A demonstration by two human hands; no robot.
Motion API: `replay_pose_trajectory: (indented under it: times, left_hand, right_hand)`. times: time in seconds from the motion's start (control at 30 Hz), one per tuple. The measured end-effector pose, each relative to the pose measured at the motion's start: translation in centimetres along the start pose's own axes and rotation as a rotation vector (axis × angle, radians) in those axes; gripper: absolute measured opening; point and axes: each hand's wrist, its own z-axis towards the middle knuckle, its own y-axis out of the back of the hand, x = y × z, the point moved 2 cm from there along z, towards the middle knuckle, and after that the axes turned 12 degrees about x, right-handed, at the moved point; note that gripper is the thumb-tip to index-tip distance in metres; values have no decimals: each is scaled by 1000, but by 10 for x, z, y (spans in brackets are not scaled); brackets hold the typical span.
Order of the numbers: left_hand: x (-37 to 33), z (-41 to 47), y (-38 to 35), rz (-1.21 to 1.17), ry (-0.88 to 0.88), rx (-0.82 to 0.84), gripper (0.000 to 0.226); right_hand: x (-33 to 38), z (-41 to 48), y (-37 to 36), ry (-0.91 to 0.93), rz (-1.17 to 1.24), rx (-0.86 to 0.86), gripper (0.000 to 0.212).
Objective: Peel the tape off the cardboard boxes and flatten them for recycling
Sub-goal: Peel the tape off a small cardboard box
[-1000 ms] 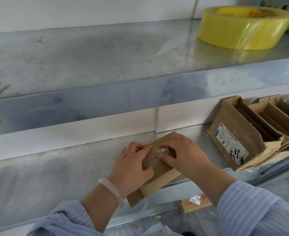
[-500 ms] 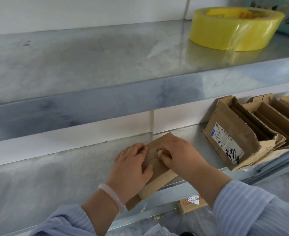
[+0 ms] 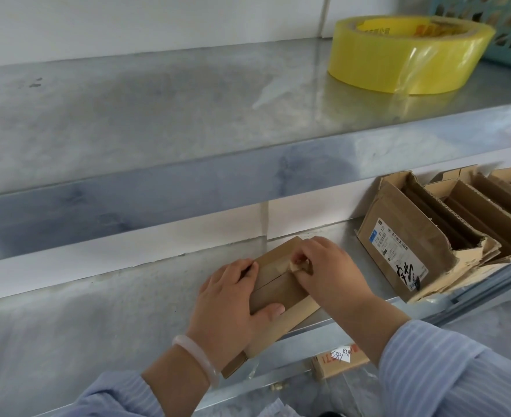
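A small brown cardboard box (image 3: pixel 281 291) lies on the lower metal shelf (image 3: pixel 67 326), its near corner sticking out over the shelf's front edge. My left hand (image 3: pixel 227 305) grips the box from the left, fingers over its top and thumb on its near face. My right hand (image 3: pixel 329 272) sits on the right end of the box and pinches a crumpled bit of brown tape (image 3: pixel 297 265) lifted off the top seam.
To the right on the same shelf, a pile of flattened and open cardboard boxes (image 3: pixel 434 236) leans, one with a shipping label. On the upper shelf stand a big yellow tape roll (image 3: pixel 404 55) and a teal basket (image 3: pixel 507 28). Another box (image 3: pixel 338 361) lies below.
My right hand has drawn the tape end a little further up off the seam. The view has drifted slightly; the box and left hand stay where they were.
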Motion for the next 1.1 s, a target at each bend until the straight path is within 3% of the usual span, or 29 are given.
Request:
replay_pose_trajectory:
  times: [0.13, 0.27, 0.43, 0.57, 0.73, 0.9, 1.0, 1.1]
  left_hand:
    - [-1, 0, -1, 1, -2, 3, 98]
    - [1, 0, -3, -6, -3, 1, 97]
    - [-1, 0, -2, 0, -4, 1, 99]
    - [0, -1, -2, 18, 5, -2, 99]
    - [-1, -1, -1, 12, 7, -1, 91]
    - [0, -2, -2, 24, 10, -1, 98]
    - [1, -2, -4, 23, 9, -4, 95]
    - [1, -2, -4, 2, 10, -9, 93]
  right_hand:
    - [1, -2, -12, 100, -9, 74, 18]
    - [6, -10, -19, 138, -5, 44, 38]
    - [7, -1, -5, -19, 182, 191, 20]
    - [14, 4, 5, -206, 210, 359, 32]
    - [19, 5, 9, -217, 106, 311, 19]
    - [8, 10, 24, -253, 194, 304, 13]
    - [-4, 12, 32, -289, 248, 223, 16]
    - [-14, 13, 35, -289, 66, 93, 26]
